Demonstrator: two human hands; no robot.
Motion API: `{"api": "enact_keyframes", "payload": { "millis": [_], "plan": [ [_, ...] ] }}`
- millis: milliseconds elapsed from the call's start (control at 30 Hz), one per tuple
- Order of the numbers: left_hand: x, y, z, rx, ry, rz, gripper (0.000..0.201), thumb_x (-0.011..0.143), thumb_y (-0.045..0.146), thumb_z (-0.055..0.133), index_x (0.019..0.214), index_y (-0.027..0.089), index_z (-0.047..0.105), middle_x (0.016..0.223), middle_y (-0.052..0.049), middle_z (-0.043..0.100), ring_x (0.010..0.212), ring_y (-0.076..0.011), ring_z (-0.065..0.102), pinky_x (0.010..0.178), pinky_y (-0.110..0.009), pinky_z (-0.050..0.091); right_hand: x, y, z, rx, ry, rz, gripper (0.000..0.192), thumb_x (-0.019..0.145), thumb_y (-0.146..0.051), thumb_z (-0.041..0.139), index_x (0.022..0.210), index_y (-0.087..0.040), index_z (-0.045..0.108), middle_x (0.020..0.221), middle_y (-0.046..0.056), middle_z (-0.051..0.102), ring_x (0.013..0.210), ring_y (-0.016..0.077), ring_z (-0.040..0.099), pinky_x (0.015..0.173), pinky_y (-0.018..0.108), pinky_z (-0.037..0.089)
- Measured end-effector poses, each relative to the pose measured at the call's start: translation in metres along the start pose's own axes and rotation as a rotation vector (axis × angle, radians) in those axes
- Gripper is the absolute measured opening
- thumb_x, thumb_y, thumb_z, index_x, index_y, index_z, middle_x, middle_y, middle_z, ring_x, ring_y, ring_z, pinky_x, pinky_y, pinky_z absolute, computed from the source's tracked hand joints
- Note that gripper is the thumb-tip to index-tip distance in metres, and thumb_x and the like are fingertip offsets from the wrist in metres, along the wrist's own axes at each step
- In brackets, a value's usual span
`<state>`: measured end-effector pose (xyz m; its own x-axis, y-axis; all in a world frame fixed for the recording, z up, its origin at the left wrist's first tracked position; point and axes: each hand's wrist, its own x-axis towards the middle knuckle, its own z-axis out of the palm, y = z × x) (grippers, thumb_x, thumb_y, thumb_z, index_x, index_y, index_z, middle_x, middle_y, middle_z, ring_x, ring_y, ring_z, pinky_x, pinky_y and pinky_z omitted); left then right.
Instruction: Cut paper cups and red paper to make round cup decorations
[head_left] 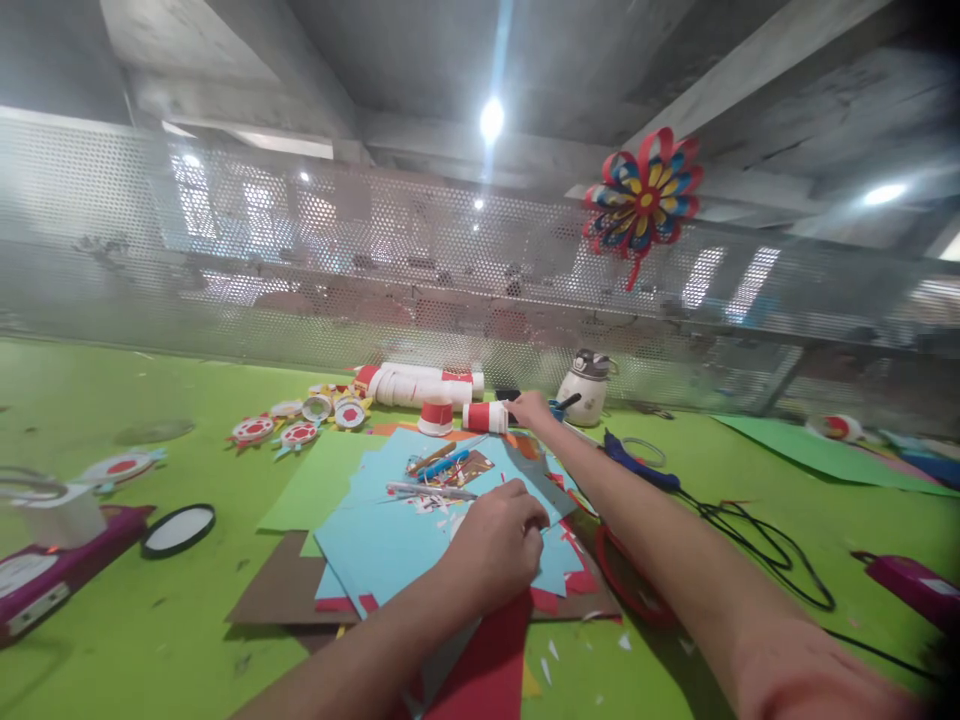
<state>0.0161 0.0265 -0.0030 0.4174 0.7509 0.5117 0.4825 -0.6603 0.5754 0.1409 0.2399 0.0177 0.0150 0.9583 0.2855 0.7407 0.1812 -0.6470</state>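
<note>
My left hand (501, 545) rests on a pile of light blue paper sheets (375, 535), its fingers curled in; whether anything sits inside them is hidden. Further off, my right hand (529, 409) has its fingers closed at the right end of a red and white paper cup (486, 417) lying on its side. Another red and white cup (435, 417) stands upside down just left of it. On the blue paper, near my left hand, lie a silver pen-like tool (431, 491), a blue pen-like tool (448, 464) and small paper scraps.
Stacked paper cups (420, 385) lie behind. Paper turtle shapes (300, 435) are at left, near a purple power strip (127, 530) and a round black-rimmed disc (178, 530). A blue glue gun (641, 465) with a black cable and a white jug (583, 390) stand right.
</note>
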Motion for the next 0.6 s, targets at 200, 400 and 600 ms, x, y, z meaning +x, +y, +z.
{"api": "enact_keyframes", "payload": {
  "millis": [200, 400, 600],
  "plan": [
    [0.002, 0.001, -0.002, 0.026, -0.007, 0.017, 0.026, 0.069, 0.005, 0.044, 0.076, 0.016, 0.066, 0.081, -0.007, 0.060, 0.080, -0.0189, 0.057, 0.072, -0.029, 0.044, 0.005, -0.048, 0.020, -0.211, -0.098, -0.185, 0.029, 0.091, -0.030, 0.054, 0.117, -0.016, 0.055, 0.118, 0.008, 0.057, 0.098, 0.0211, 0.060, 0.082, 0.041, 0.051],
    [0.001, -0.003, -0.001, 0.080, -0.023, 0.011, 0.024, 0.070, 0.009, 0.045, 0.075, 0.017, 0.066, 0.079, -0.006, 0.059, 0.078, -0.0187, 0.057, 0.069, -0.028, 0.044, 0.007, -0.092, 0.070, -0.260, -0.316, -0.295, 0.028, 0.091, -0.030, 0.054, 0.116, -0.017, 0.056, 0.118, 0.008, 0.057, 0.098, 0.0207, 0.060, 0.082, 0.040, 0.051],
    [0.001, -0.001, -0.002, 0.079, -0.017, 0.022, 0.022, 0.071, 0.010, 0.045, 0.075, 0.017, 0.066, 0.080, -0.007, 0.059, 0.079, -0.0193, 0.058, 0.070, -0.028, 0.045, 0.018, -0.085, 0.064, -0.127, -0.379, -0.259, 0.029, 0.089, -0.031, 0.056, 0.114, -0.015, 0.058, 0.118, 0.006, 0.058, 0.098, 0.0238, 0.060, 0.080, 0.039, 0.052]
  ]
}}
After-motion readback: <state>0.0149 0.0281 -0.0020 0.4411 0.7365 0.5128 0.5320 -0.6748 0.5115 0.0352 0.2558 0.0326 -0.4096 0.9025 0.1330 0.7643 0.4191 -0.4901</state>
